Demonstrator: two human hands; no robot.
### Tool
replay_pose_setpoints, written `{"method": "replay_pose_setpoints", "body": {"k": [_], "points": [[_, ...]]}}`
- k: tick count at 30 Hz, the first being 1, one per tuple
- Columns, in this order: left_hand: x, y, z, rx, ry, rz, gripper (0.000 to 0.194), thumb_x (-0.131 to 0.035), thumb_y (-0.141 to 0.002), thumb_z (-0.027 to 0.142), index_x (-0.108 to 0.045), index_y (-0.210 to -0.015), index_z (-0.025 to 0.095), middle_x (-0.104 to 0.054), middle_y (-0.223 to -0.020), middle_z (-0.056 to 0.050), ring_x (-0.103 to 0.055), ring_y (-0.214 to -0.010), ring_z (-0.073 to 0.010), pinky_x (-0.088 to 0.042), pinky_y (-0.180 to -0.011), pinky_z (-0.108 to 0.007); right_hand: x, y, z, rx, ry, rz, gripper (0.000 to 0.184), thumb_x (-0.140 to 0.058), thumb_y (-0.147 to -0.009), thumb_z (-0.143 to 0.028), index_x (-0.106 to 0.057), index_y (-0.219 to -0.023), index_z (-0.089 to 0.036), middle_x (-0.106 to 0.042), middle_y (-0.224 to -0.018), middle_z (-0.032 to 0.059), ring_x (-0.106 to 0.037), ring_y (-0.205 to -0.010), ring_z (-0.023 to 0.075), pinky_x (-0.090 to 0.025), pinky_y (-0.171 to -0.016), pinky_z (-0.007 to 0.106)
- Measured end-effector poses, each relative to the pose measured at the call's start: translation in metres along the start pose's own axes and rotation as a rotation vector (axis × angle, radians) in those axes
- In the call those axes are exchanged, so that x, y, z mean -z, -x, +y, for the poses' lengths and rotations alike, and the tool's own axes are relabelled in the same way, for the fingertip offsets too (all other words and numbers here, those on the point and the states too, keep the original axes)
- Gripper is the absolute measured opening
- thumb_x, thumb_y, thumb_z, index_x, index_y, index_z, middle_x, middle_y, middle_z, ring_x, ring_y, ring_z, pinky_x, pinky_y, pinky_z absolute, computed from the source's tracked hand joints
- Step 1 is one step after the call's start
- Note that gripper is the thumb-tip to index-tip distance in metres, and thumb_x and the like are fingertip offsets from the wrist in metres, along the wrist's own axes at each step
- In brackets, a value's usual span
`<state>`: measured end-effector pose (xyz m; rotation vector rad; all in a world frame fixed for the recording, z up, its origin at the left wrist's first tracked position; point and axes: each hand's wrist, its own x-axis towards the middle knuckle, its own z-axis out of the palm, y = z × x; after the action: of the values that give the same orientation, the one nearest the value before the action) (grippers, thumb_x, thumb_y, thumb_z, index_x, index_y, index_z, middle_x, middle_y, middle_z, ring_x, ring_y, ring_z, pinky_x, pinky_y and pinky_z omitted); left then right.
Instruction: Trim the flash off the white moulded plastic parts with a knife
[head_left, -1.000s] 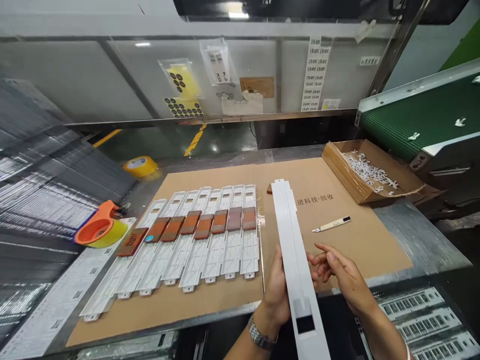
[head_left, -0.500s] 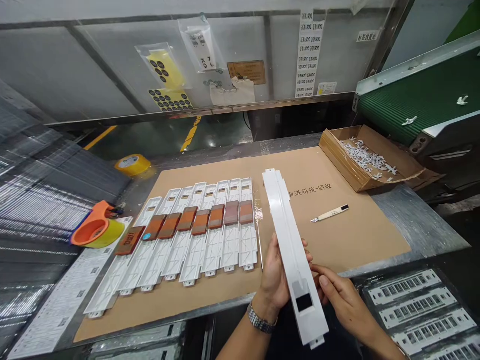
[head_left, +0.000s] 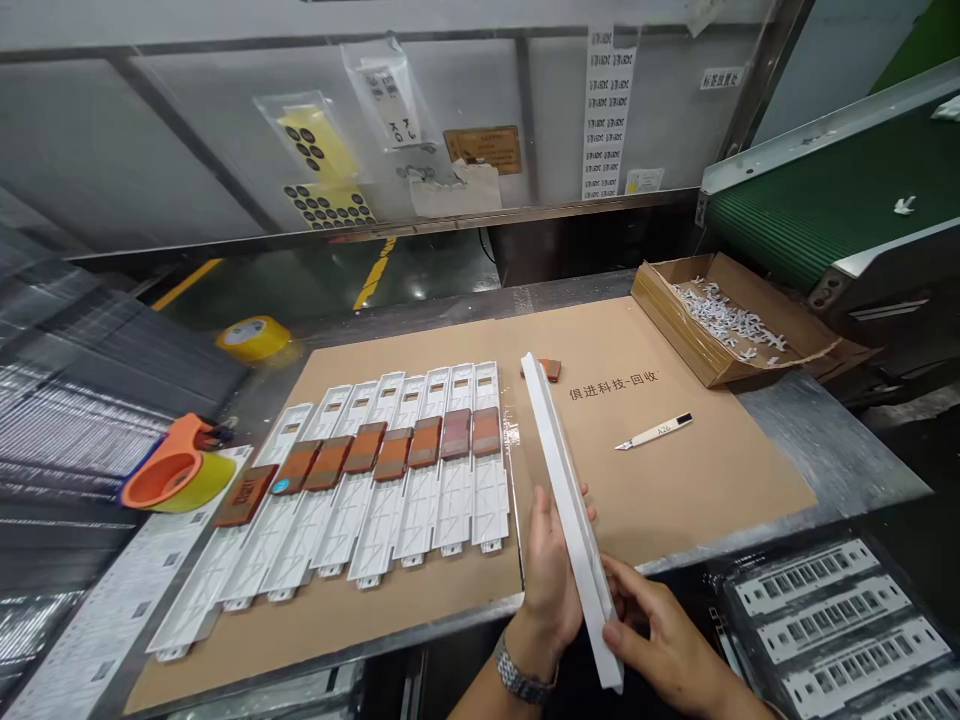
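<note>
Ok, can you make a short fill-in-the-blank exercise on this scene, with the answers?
1. The left hand and right hand hold a long plastic strip coloured ____.
2. The hand with a metal-link band at its base is the ____ one.
3. The conveyor belt is coloured ____.

Missing words: white; left; green.

One camera, worn on the person's head, faces forward and down to the tabletop (head_left: 847, 440). The left hand (head_left: 549, 580) and right hand (head_left: 666, 640) appear close, at the lower edge; the grey panel (head_left: 480, 85) stands farther, at the top.
</note>
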<state>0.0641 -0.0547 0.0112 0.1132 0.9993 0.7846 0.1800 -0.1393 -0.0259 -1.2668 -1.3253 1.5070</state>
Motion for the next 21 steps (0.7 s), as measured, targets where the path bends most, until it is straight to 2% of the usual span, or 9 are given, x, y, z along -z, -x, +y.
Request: {"method": "replay_pose_setpoints", "body": {"k": [3,6,8,10,13,16,18,19,21], "points": [[0.002,0.000,-0.004,-0.085,0.018,0.060,0.054,-0.038,-0.086,0.062,-0.056,-0.114,0.019,-0.055,-0.077,-0.001,-0.045,-0.051,-0.0091,-0.038,-0.047,-0.023,0.002,-0.001,0.004,-0.005,-0.023,-0.033,0.062,-0.051,-0.086,-0.054,-0.044,-0.138,-0.021,-0.061,-0.087,0.0042,-0.054,-0.077,0.0201,-0.046,-0.074,0.032],[0.003,0.000,-0.006,-0.238,0.090,0.061,0.039,-0.049,-0.086,0.051,-0.057,-0.114,0.026,-0.060,-0.094,-0.002,-0.053,-0.067,-0.0111,-0.044,-0.058,-0.022,0.004,-0.004,0.006,0.002,-0.056,-0.063,0.064,-0.051,-0.085,-0.055,-0.043,-0.139,-0.021,-0.064,-0.095,0.0071,-0.058,-0.083,0.0238,-0.045,-0.087,0.040],[0.002,0.001,-0.007,-0.272,0.114,0.024,0.036,-0.049,-0.087,0.048,-0.058,-0.114,0.027,-0.061,-0.099,-0.003,-0.056,-0.078,-0.0136,-0.048,-0.069,-0.024,0.005,-0.005,0.007,0.026,-0.113,-0.096,0.062,-0.051,-0.086,-0.053,-0.042,-0.140,-0.023,-0.064,-0.110,0.0084,-0.059,-0.096,0.0259,-0.039,-0.098,0.044],[0.001,0.003,-0.006,-0.267,0.115,-0.013,0.036,-0.043,-0.090,0.047,-0.059,-0.116,0.027,-0.062,-0.099,-0.004,-0.057,-0.089,-0.0156,-0.047,-0.080,-0.026,0.006,-0.006,0.008,0.050,-0.169,-0.129,0.060,-0.052,-0.087,-0.051,-0.041,-0.140,-0.026,-0.058,-0.126,0.0077,-0.054,-0.112,0.0266,-0.031,-0.106,0.044],[-0.002,0.005,-0.005,-0.261,0.126,-0.052,0.038,-0.037,-0.093,0.044,-0.058,-0.120,0.028,-0.063,-0.103,-0.004,-0.054,-0.105,-0.0161,-0.042,-0.093,-0.026,0.007,-0.007,0.007,0.054,-0.200,-0.143,0.061,-0.052,-0.085,-0.054,-0.042,-0.140,-0.027,-0.051,-0.136,0.0078,-0.045,-0.125,0.0284,-0.028,-0.108,0.045],[-0.001,0.005,-0.006,-0.280,0.145,-0.085,0.036,-0.039,-0.093,0.041,-0.057,-0.121,0.030,-0.061,-0.115,-0.003,-0.050,-0.114,-0.0145,-0.038,-0.097,-0.024,0.007,-0.008,0.008,0.048,-0.172,-0.133,0.068,-0.052,-0.082,-0.061,-0.045,-0.138,-0.024,-0.054,-0.133,0.0104,-0.050,-0.121,0.0310,-0.033,-0.105,0.046],[0.002,0.003,-0.009,-0.279,0.136,-0.088,0.035,-0.044,-0.091,0.042,-0.057,-0.122,0.031,-0.062,-0.114,-0.001,-0.055,-0.102,-0.0131,-0.041,-0.091,-0.021,0.008,-0.008,0.013,0.045,-0.121,-0.108,0.070,-0.052,-0.081,-0.063,-0.046,-0.138,-0.023,-0.058,-0.128,0.0111,-0.056,-0.113,0.0312,-0.039,-0.101,0.046],[0.005,0.001,-0.010,-0.257,0.120,-0.089,0.038,-0.048,-0.088,0.045,-0.056,-0.122,0.031,-0.063,-0.109,-0.001,-0.058,-0.087,-0.0122,-0.045,-0.083,-0.021,0.008,-0.008,0.017,0.046,-0.085,-0.080,0.071,-0.051,-0.080,-0.064,-0.046,-0.137,-0.022,-0.061,-0.124,0.0113,-0.058,-0.110,0.0312,-0.041,-0.099,0.045],[0.010,-0.003,-0.014,-0.190,0.070,-0.092,0.047,-0.052,-0.083,0.055,-0.056,-0.122,0.030,-0.065,-0.095,0.000,-0.052,-0.059,-0.0097,-0.046,-0.063,-0.024,0.006,-0.008,0.030,0.066,0.011,-0.001,0.072,-0.053,-0.079,-0.065,-0.047,-0.136,-0.022,-0.064,-0.120,0.0121,-0.060,-0.108,0.0325,-0.046,-0.095,0.044]]}}
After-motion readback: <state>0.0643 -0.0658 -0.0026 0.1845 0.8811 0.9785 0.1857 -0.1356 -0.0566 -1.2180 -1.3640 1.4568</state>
